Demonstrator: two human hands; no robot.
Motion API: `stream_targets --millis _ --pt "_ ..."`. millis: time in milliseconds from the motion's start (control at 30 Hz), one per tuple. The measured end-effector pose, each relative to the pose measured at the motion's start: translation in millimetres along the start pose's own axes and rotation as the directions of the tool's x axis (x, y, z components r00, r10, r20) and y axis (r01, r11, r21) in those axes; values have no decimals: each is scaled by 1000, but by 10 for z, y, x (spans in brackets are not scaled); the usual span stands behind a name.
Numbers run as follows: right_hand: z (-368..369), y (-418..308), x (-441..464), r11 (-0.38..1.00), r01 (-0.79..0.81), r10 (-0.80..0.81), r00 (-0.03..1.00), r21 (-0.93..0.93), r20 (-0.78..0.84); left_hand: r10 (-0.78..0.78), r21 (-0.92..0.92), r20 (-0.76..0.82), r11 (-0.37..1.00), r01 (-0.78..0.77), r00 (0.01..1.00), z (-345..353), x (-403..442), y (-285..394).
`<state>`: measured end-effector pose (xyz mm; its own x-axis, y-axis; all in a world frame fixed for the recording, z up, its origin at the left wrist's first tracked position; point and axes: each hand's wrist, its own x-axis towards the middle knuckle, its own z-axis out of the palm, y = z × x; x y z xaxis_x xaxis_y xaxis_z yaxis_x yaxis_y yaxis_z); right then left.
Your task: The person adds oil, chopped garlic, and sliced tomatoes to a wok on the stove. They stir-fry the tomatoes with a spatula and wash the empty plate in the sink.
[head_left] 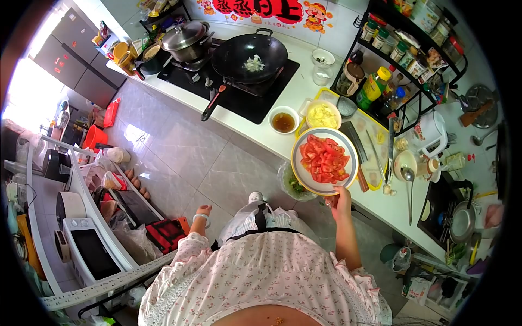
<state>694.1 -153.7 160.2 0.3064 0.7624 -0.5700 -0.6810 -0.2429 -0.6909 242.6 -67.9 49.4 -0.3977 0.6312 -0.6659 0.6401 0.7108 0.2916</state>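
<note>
My right hand [340, 202] grips the near rim of a white plate [300, 174] with a grey band, held out over the counter's front edge. Cut tomato pieces [324, 158] are heaped on it. Down by my left side hangs my left hand [203, 211], loosely open and touching nothing that I can see. A black wok [231, 57] sits on the stove with chopped pale pieces [254, 63] in its middle. Between wok and plate stand a bowl of brown liquid [283, 120] and a bowl of yellow pieces [322, 115], perhaps egg.
A cleaver [353, 139] lies on a yellow-edged cutting board [375, 163] right of the plate. Behind it rises a black spice rack [399, 65]. A lidded pot [186, 42] occupies the stove's left burner. Shelving with a microwave [93, 251] stands at left.
</note>
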Motion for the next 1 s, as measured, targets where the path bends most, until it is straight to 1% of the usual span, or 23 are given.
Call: stream_targets --millis 167,233,367,567,767,867,967,1000 --pt "50 -2 -3 1000 -9 9 1000 5 -18 -16 1 14 1000 16 1000 17 24 -18" --pt "121 -14 -15 999 21 -19 996 24 -82 -13 3 2 1000 13 1000 23 33 -13" --pt "157 -23 -30 998 54 -52 996 18 -73 -36 43 14 998 35 999 -38 -71 72" --pt "185 -37 -29 999 39 -38 996 13 -79 -54 20 -3 998 54 999 -64 -77 133" --pt "160 -20 -10 999 42 -43 997 -6 -61 0 -3 16 1000 1 1000 -56 -72 104" --pt "178 -20 -5 999 45 -45 996 3 -74 1 -9 16 1000 -1 1000 -61 -93 147" --pt "182 -20 -5 998 61 -60 995 7 -81 -32 1 -3 999 32 999 -82 -88 292" --pt "186 -29 -25 999 54 -53 995 11 -82 75 -111 -40 991 -79 996 -95 -38 377"
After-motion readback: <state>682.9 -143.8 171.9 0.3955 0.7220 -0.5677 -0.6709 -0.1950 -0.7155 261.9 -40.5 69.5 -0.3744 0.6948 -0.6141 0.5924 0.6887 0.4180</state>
